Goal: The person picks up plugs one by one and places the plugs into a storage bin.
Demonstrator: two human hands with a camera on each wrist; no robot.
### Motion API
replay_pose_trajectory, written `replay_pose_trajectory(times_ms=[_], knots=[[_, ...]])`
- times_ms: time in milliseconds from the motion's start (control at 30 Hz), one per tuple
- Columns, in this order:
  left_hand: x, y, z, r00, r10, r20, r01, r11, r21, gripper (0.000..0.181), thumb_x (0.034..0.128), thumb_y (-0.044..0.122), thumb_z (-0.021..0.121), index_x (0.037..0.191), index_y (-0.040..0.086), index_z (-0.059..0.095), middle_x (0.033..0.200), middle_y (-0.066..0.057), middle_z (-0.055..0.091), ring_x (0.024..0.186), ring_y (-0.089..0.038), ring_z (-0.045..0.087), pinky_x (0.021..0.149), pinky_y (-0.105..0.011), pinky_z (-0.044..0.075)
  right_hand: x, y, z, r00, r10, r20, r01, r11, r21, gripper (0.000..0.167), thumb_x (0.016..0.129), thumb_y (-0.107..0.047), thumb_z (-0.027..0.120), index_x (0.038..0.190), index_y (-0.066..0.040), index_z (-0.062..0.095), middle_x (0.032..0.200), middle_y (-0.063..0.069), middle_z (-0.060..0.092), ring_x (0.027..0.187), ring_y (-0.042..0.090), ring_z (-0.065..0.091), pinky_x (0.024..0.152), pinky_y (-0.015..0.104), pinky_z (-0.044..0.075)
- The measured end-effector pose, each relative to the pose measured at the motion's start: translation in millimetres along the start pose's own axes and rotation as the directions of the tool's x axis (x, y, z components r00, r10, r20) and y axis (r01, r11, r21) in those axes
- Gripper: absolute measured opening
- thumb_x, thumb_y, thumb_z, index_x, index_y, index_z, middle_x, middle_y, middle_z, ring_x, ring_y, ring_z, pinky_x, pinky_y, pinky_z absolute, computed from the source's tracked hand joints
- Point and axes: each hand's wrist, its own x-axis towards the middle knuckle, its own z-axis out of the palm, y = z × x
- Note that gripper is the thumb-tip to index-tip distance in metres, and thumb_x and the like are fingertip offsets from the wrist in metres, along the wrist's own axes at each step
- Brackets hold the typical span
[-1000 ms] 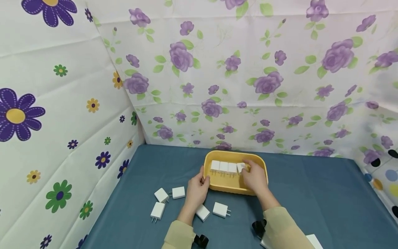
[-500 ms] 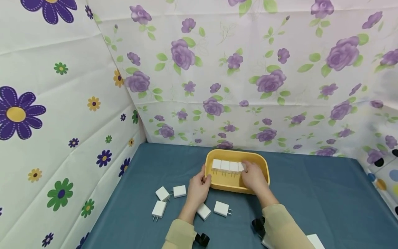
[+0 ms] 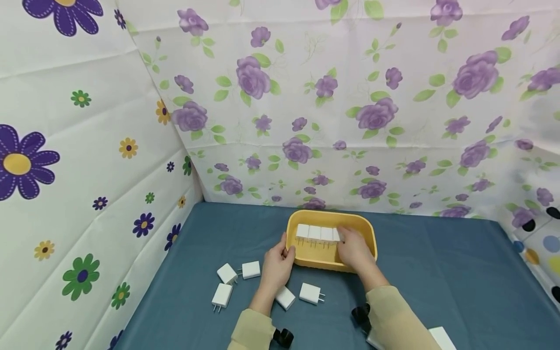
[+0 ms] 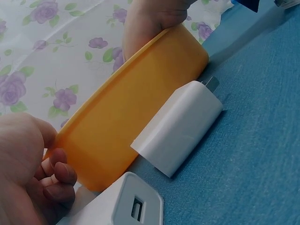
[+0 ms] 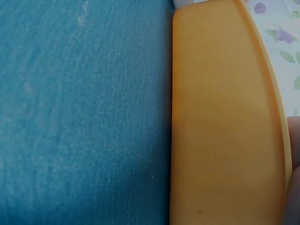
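Head view: charger row (image 3: 315,233) between hands (image 3: 277,265) (image 3: 355,250), inside yellow tray (image 3: 325,265).

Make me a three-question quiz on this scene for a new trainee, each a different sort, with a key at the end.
1. In the head view, how many white chargers show in the row inside the yellow tray?
A) two
B) four
C) seven
2. True or false: the right hand reaches inside the tray.
3. Fill in the blank: the person's ___ hand grips the end of the tray nearest the three loose chargers grouped on the blue cloth.

Key:
1. B, four.
2. True; it is at the right end of the row.
3. Left; the left hand holds the tray at that end.
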Motion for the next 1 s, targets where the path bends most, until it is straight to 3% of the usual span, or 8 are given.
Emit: replay_pose_trajectory(times_ms=[267, 500, 700, 833, 1000], knots=[[1.9, 1.5, -0.5, 1.000, -0.014, 0.012, 0.014, 1.000, 0.003, 0.056, 0.1085, 0.016, 0.063, 0.158, -0.004, 0.047, 0.063, 0.005, 0.047, 0.053, -0.009, 0.041, 0.052, -0.023, 0.033, 1.0, -1.0, -0.6, 1.000, 0.010, -0.007, -0.010, 1.000, -0.006, 0.048, 0.105, -0.001, 0.052, 0.153, 0.005, 0.055, 0.154, 0.030, 0.051, 0.144, 0.050, 0.044, 0.120, 0.061, 0.032], [3.7, -0.1, 1.7, 1.000, -0.029, 0.006, 0.029, 1.000, 0.008, 0.055, 0.1089, 0.018, 0.063, 0.159, -0.001, 0.047, 0.064, 0.005, 0.047, 0.054, -0.009, 0.042, 0.053, -0.023, 0.032, -0.8, -0.6, -1.1, 0.999, 0.040, -0.013, -0.040, 0.999, 0.020, 0.046, 0.111, -0.007, 0.044, 0.156, 0.001, 0.053, 0.156, 0.028, 0.050, 0.146, 0.048, 0.043, 0.120, 0.062, 0.031], [-3.9, -5.4, 2.4, 0.999, -0.034, 0.013, 0.034, 0.999, 0.009, 0.055, 0.1088, 0.017, 0.063, 0.158, -0.002, 0.048, 0.064, 0.004, 0.047, 0.054, -0.010, 0.042, 0.053, -0.023, 0.032, -9.1, -0.5, 3.6, 0.997, 0.069, -0.047, -0.067, 0.997, 0.041, 0.045, 0.112, -0.007, 0.046, 0.155, 0.003, 0.053, 0.156, 0.029, 0.049, 0.146, 0.048, 0.044, 0.120, 0.061, 0.033], [-4.3, -4.9, 2.2, 0.999, -0.040, 0.015, 0.040, 0.999, 0.016, 0.055, 0.1087, 0.018, 0.063, 0.158, -0.002, 0.048, 0.064, 0.005, 0.048, 0.053, -0.010, 0.042, 0.052, -0.023, 0.033, -11.8, -2.2, -5.9, 0.988, 0.035, -0.151, -0.019, 0.995, 0.102, 0.043, 0.108, 0.000, 0.047, 0.149, 0.003, 0.060, 0.146, 0.029, 0.057, 0.131, 0.046, 0.056, 0.109, 0.061, 0.045], [0.9, -0.4, 0.6, 0.999, -0.031, 0.009, 0.031, 0.999, 0.007, 0.056, 0.1089, 0.019, 0.063, 0.158, -0.001, 0.048, 0.065, 0.004, 0.048, 0.055, -0.011, 0.042, 0.053, -0.024, 0.033, -17.5, -2.2, -42.6, 0.977, -0.022, -0.213, 0.054, 0.988, 0.144, 0.048, 0.107, 0.004, 0.040, 0.148, 0.000, 0.063, 0.145, 0.028, 0.059, 0.122, 0.044, 0.061, 0.085, 0.052, 0.050]])
